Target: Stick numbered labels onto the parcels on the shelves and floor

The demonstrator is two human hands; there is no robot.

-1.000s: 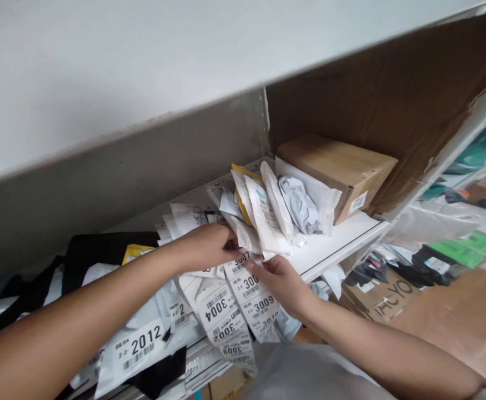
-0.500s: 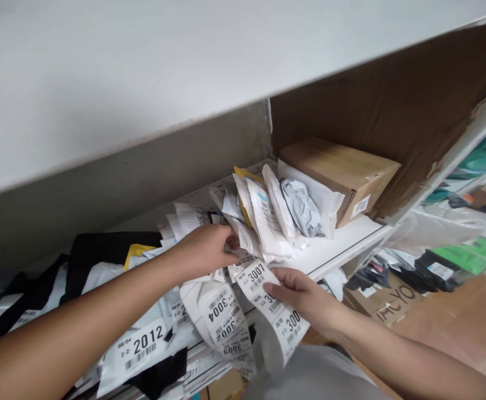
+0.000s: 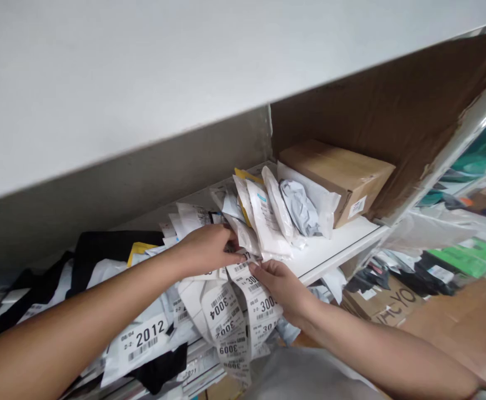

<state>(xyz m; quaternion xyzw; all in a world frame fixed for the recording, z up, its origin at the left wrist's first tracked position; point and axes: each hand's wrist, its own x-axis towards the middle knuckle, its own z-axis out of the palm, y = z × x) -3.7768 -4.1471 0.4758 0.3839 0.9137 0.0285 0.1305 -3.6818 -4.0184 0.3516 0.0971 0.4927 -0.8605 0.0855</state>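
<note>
My right hand [image 3: 279, 286] pinches a strip of white barcode labels [image 3: 263, 311] by its edge near the upper end; the printed numbers include 3003. My left hand [image 3: 209, 250] is closed among the parcels on the shelf, its thumb close to the top of the strip. What its fingers grip is hidden. A second length of labels [image 3: 228, 333], with 3004 and 3002 upside down, hangs just left of the strip. White mailing bags [image 3: 265, 216] stand upright beyond my left hand. A mailing bag labelled 2012 [image 3: 143, 339] juts over the shelf's front below my left forearm.
A cardboard box [image 3: 338, 178] stands at the compartment's right end, beside a brown side panel [image 3: 384, 105]. The white upper shelf [image 3: 143, 83] overhangs everything. Black bags [image 3: 105, 250] lie at left. Lower right are more parcels and a marked carton [image 3: 392, 305].
My right hand has moved left and slightly up with the label strip, bringing its upper end to my left thumb. The strip now hangs straighter. My left hand has hardly moved.
</note>
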